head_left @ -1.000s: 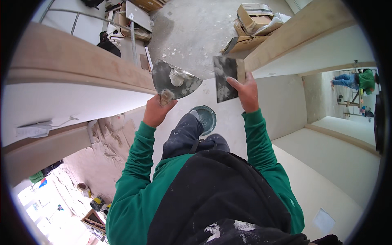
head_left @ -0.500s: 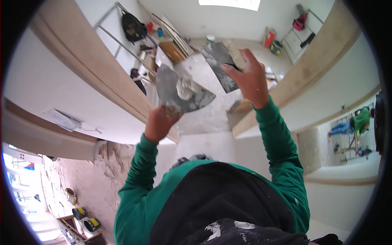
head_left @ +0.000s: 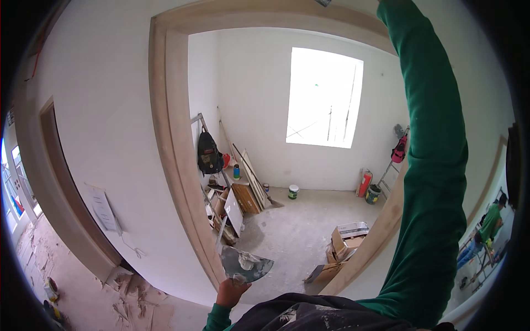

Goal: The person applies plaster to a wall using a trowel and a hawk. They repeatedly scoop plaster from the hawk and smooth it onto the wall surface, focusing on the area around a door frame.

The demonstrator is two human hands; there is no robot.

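1. Probably the weakest point is the soft lump of white paste (head_left: 249, 258) on the broad, grey, fan-shaped metal blade (head_left: 260, 270): should the left hand (head_left: 231, 292) roll or dip, the load could slide off onto the pale grey concrete floor (head_left: 281, 234).

2. Beside the blade, in this view, runs the left post of the smooth, tan door frame (head_left: 174, 110). Whether they touch I cannot tell; a careless sideways swing of the wrist could knock a corner against it.

3. With the right arm so high, a lean or overreach might upset the left side's balance and tip the blade, and wet paste from overhead could drip onto the long green cloth sleeve (head_left: 433, 154).

4. Left pose: the hand is low, just above the picture's lower edge, its fingers closed around the blade's narrow end, with the plate fanning up and to the right.

5. Right pose: the arm is stretched steeply upward, slightly bent. The right hand lies past the top edge, so I cannot tell how its fingers stand. A small grey metallic corner (head_left: 323, 2) shows up there; what holds it is hidden.
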